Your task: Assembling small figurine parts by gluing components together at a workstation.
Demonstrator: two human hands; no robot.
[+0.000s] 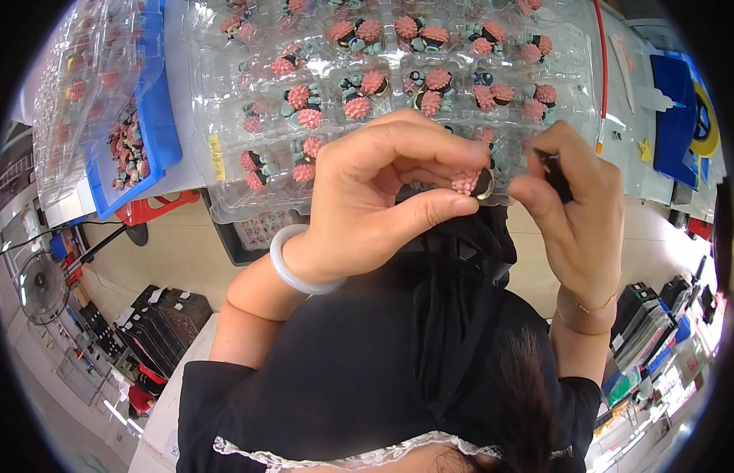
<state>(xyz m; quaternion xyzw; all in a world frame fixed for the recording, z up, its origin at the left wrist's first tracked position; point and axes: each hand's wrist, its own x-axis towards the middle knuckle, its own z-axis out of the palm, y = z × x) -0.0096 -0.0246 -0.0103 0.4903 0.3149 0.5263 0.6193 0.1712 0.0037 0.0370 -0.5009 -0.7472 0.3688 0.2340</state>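
Pinched between thumb and forefinger, the left hand [367,197] grip holds a small pink bumpy flower-shaped ornament on a dark ring [471,184]. Right hand [576,209] grip is clenched on a thin black tool [554,175] just beside it. Both hover before a clear plastic compartment tray [225,118] of matching pink ornaments on the tabletop.

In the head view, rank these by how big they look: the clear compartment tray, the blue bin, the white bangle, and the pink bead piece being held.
1. Clear compartment tray
2. Blue bin
3. White bangle, though nearer the camera
4. Pink bead piece, pinched in the left hand
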